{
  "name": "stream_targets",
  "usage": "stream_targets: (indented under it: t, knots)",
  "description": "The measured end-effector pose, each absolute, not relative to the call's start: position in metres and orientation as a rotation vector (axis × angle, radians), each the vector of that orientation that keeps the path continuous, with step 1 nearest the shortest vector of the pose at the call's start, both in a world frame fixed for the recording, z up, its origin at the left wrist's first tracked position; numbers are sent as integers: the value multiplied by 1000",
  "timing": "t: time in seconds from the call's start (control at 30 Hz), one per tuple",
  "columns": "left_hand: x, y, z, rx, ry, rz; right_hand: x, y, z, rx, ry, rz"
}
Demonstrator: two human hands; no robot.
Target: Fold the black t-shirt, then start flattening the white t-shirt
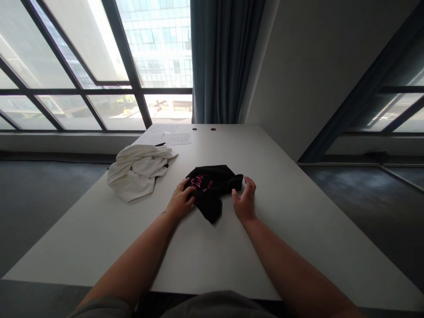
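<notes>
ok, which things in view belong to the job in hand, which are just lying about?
In hand:
- black cloth, left hand on it, right hand at its right end

Lying about, apparently:
- white cloth, untouched
- papers
- dark pen-like thing

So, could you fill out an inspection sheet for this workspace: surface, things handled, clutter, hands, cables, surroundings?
Surface: white table, two dark round spots near the far edge.
Things handled: rumpled black cloth with pink lettering.
Clutter: white cloth heaped at left; papers and a dark slim item beyond it.
Hands: left hand on the black cloth's left part; right hand beside its right end, thumb and fingers apart.
Cables: nothing seen.
Surroundings: windows, blue curtain, wall.
</notes>
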State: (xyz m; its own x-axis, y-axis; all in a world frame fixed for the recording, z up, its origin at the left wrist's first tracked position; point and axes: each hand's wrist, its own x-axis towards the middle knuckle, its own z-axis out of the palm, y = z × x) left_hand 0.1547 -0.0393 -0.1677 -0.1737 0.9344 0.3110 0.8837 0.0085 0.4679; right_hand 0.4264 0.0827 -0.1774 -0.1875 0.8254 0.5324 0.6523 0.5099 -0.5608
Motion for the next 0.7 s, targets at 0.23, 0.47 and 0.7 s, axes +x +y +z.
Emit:
stream_targets:
  t: [0.23, 0.47, 0.7]
  knots:
    - [164, -35, -165, 1968, 2088, 938, 420, 64, -175, -1014, -2371, 286]
    - [179, -67, -134, 1866, 1996, 883, 426, 68, -172, -847, -2300, 871]
    - [169, -72, -151, 1877, 2209, 1099, 433, 71, -167, -720, -2345, 1016]
